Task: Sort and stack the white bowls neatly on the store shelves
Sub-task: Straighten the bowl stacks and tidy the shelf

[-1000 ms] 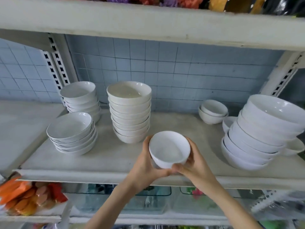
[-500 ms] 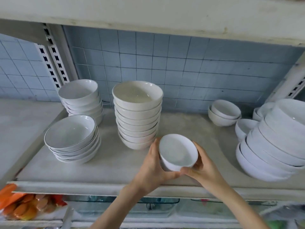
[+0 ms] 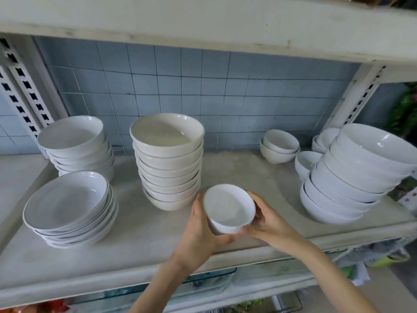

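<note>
A small white bowl (image 3: 228,207) hangs just above the front middle of the shelf (image 3: 140,249). My left hand (image 3: 199,231) grips its left side and my right hand (image 3: 268,222) holds its right side, fingers curled round the wall. A tall stack of cream bowls (image 3: 169,161) stands just behind it to the left. Two nested small bowls (image 3: 279,145) sit at the back right. A leaning stack of large white bowls (image 3: 352,175) fills the right end.
Two stacks of shallow white dishes stand at the left, one in front (image 3: 67,208) and one behind (image 3: 76,145). A single small bowl (image 3: 305,162) sits behind the large stack. Blue tiles back the shelf; slotted uprights (image 3: 24,98) flank it. Another shelf board (image 3: 203,26) hangs overhead.
Both hands carried the small bowl forward over the shelf toward the tall cream stack. The camera drew nearer and tilted down.
</note>
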Demonstrator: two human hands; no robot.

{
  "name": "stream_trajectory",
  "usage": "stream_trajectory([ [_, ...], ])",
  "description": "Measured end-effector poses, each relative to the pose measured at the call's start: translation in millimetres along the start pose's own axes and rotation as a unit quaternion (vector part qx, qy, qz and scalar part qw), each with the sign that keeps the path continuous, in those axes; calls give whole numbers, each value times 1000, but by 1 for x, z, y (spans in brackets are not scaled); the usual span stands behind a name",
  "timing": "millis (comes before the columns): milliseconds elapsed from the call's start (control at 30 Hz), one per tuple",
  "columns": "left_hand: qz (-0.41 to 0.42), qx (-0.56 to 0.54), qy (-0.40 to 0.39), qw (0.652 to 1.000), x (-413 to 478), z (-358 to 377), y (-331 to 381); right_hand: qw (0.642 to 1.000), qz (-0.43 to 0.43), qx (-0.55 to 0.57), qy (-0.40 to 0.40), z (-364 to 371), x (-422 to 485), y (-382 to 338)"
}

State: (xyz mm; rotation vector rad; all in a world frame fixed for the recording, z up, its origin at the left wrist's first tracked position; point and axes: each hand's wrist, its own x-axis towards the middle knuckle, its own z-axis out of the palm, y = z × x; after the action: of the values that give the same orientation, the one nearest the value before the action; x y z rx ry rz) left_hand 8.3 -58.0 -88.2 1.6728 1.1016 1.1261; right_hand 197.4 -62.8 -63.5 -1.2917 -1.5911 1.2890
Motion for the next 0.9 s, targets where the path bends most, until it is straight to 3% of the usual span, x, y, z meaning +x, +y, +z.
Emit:
stream_trajectory([
  [167,5,0,5,1000,1,1,-5,997,29,-67,21,-18,10,-30],
  [267,9,-9,6,1000,1,1,-6,985,26,-124,118,-29,42,-46],
  [400,0,-24,-6,1000,1,0,-6,922,-10,-300,243,-61,104,-43],
  [533,-11,-36,-6,999,1,1,-8,871,93,-409,258,-94,147,-18],
  [700,-16,-34,-9,999,1,1,-10,828,154,-472,262,-108,166,-5],
  [900,-27,-42,-12,999,2,2,-9,845,145,-412,309,-113,165,-9],
])
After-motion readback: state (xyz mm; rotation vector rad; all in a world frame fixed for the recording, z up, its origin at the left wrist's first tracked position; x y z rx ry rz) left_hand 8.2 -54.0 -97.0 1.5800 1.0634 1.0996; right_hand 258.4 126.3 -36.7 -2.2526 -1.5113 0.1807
